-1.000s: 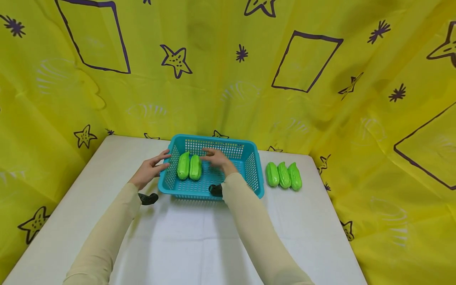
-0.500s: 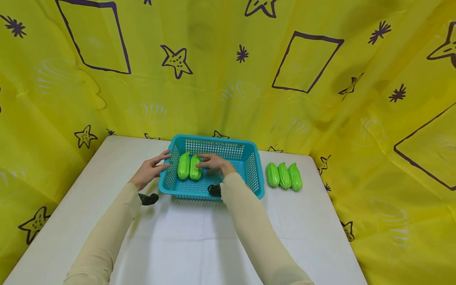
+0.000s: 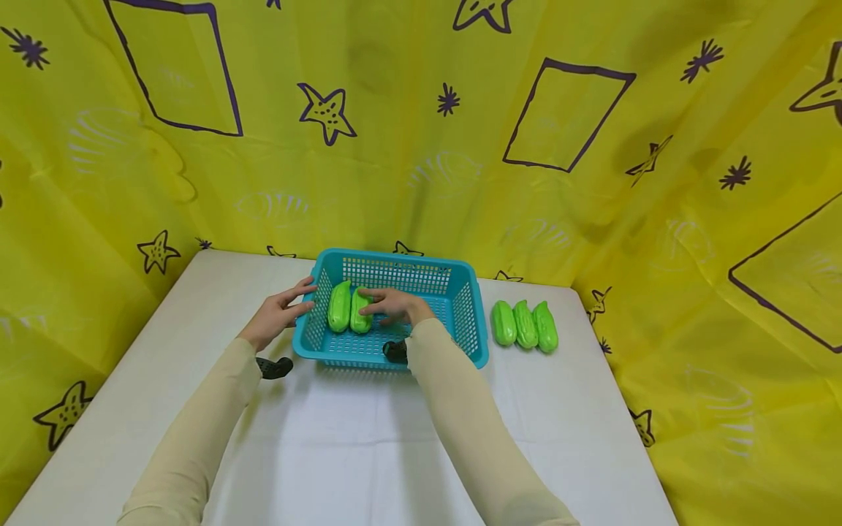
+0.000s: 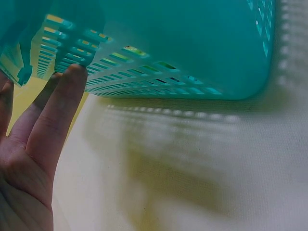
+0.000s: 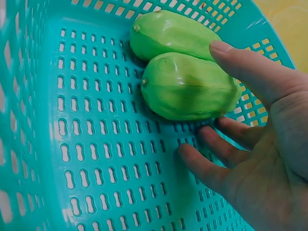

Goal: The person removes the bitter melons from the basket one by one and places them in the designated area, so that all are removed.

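Observation:
Two glossy green, ribbed toy vegetables, papaya-like in shape, lie side by side in a turquoise basket (image 3: 395,253): the left one (image 3: 338,307) and the right one (image 3: 360,313). My right hand (image 3: 397,303) reaches into the basket at the right vegetable (image 5: 187,89). Its thumb (image 5: 240,62) spans over the vegetable's top, and the other fingers (image 5: 207,163) spread, slightly bent, along its near side. My left hand (image 3: 276,314) is at the basket's left rim, its nearly straight fingers (image 4: 60,115) against the perforated outer wall (image 4: 159,38).
Three more green vegetables (image 3: 524,324) lie in a row on the white table (image 3: 355,467), right of the basket. Behind and beside the table hangs a yellow curtain (image 3: 395,190) with stars. A dark wrist-worn device (image 3: 275,367) sits below the left hand, another (image 3: 395,351) by the right sleeve.
My right hand has moved a little left and down, from beside the right vegetable to over it. The left hand, the basket and the vegetables have stayed put.

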Motion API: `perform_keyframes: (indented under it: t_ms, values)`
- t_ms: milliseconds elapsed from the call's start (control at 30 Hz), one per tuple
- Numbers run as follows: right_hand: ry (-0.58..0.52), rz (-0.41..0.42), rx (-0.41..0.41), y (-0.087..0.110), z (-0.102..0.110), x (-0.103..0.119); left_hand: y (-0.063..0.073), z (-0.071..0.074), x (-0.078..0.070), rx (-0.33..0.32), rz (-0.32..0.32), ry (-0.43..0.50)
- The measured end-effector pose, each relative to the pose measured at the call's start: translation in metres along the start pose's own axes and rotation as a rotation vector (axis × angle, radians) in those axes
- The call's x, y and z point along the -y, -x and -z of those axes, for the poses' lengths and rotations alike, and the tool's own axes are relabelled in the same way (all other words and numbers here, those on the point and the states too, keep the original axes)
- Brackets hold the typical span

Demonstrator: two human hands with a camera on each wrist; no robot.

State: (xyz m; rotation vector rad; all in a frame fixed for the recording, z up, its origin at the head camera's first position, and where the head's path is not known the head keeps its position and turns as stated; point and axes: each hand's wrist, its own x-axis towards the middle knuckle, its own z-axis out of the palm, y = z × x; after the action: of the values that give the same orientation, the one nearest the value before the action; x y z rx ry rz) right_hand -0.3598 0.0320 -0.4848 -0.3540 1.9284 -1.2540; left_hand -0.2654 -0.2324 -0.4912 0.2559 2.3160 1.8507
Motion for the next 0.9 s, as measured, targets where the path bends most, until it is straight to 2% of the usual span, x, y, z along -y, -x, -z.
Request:
perform_keyframes:
  t_ms: [267, 467, 900]
  values:
    - [0.039, -0.015, 0.017, -0.010, 0.004, -0.006, 0.000, 0.000, 0.001, 0.001, -0.001, 0.009]
    - [0.023, -0.023, 0.018, -0.011, 0.004, -0.008, -0.001, 0.000, 0.001, -0.001, -0.005, -0.001]
    - [0.066, -0.002, -0.078, -0.009, 0.009, -0.012, -0.002, 0.000, 0.001, -0.008, 0.008, -0.011]
